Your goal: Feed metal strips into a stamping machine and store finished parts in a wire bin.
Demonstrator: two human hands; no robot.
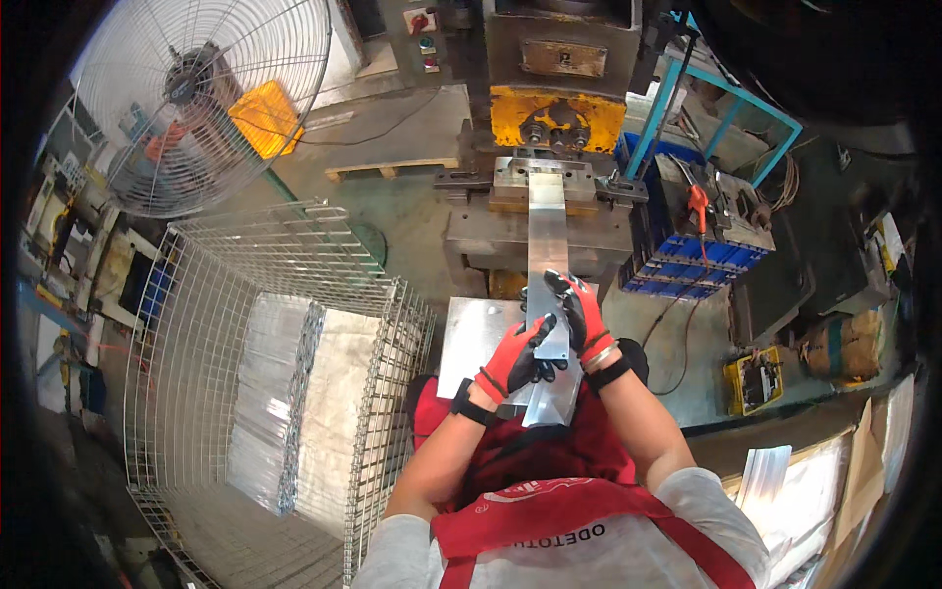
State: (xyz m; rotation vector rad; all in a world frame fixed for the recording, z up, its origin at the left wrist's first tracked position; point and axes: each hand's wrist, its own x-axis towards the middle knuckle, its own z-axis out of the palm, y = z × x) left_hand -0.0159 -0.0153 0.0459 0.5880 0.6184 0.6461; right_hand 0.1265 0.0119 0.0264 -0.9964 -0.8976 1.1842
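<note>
A long, flat metal strip (pixel 548 240) reaches from above my lap to the die (pixel 584 182) of a press, its far end lying in the die. My left hand (pixel 510 360), in a red and black glove, grips the strip's left edge near its close end. On the opposite edge, my right hand (pixel 582 314), gloved alike, closes round the strip a little farther up. Some of the fingers are hidden beneath the metal. Under the hands, another bent metal piece (pixel 551 402) rests over my lap. A flat pale plate (pixel 471 339) lies left of the strip.
Left stands a wire cage (pixel 392 393) with stacked metal strips (pixel 270 393) inside. A large fan (pixel 196 88) is behind it. Right of the press is a blue crate (pixel 677 265) with an air gun (pixel 698 201) on top. A yellow bin (pixel 754 381) sits farther right.
</note>
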